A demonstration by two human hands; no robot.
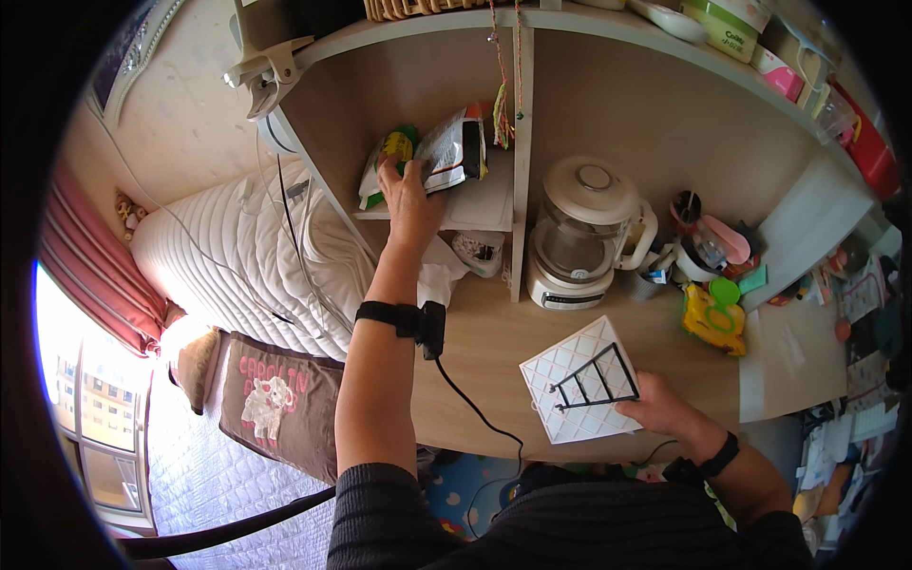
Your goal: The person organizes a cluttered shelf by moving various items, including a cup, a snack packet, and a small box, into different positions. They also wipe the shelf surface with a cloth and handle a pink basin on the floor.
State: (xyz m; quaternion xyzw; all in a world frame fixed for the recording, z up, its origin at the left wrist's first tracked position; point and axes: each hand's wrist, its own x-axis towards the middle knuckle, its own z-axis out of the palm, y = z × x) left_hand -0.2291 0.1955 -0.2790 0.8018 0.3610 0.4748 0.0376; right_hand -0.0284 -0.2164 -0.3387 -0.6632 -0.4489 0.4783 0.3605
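My left hand (pixel 411 199) reaches into the upper left compartment and touches plastic packages, one green and yellow (pixel 397 144), another silver, black and orange (pixel 450 151). Its fingertips are partly against the packages, and whether they grip one cannot be told. With my right hand (pixel 659 402) I hold a white square board with a diamond lattice pattern (pixel 572 425) by its right corner, above the desk. A small black ladder-shaped rack (pixel 588 393) lies against the face of the board, its wide end near my right fingers.
On the wooden desk (pixel 484 342) stands a white appliance with a glass jug (pixel 584 235). Right of it are a grey cup (pixel 645 283), a yellow wipes pack (pixel 712 320) and clutter. A divider (pixel 524 164) with hanging cords separates the compartments. A black cable crosses the desk from my left wrist.
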